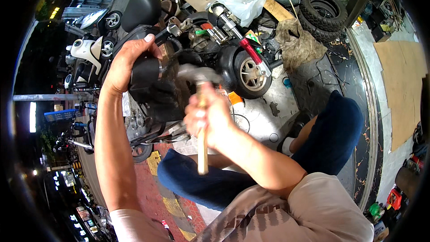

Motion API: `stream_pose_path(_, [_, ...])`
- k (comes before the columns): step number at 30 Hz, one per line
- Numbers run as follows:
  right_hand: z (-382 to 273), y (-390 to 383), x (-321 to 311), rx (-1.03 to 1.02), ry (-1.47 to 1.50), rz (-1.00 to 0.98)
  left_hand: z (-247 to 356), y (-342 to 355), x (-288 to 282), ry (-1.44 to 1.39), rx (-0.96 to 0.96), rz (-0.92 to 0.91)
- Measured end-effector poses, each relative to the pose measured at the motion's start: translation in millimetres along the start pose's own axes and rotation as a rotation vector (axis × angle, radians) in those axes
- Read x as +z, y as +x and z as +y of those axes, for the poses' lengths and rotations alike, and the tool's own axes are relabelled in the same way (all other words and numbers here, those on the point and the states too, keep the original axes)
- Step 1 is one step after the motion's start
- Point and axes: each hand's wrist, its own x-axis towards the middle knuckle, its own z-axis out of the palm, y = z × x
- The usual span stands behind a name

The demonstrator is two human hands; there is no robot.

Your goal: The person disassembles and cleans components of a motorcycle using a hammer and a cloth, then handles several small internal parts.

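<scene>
My right hand [208, 118] is wrapped round the wooden handle of a hammer [203, 150]. The hammer's metal head is smeared by motion and hangs beside a black rounded part [145, 72] with a metal rim. Over the top of that part my left hand [132, 58] is bent, its fingers gripping the far side; the fingertips are partly hidden. Just right of the hammer head stands a small wheel [252, 75] with a pale spoked rim and black tyre. A red and silver shock absorber [251, 50] slants down to it.
A black seat [142, 10] rises behind my left hand. Two knobby tyres [321, 12] are stacked at the far right, near a dirty cloth [295, 45] and a clear plastic bag [244, 5]. Cardboard [401, 85] lies at the right. White scooters [87, 50] stand outside at the left.
</scene>
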Motion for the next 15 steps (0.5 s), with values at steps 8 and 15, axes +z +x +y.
stream_pose_path(8, [-0.6, 14.9, -19.9, -0.019, 0.021, 0.095, -3.5, 1.6, 4.7, -0.029, -0.021, 0.004])
stream_pose_path(15, [13.8, 5.2, 3.4, 0.099, -0.087, -0.099, -9.2, 1.4, -0.4, 0.061, 0.031, -0.002])
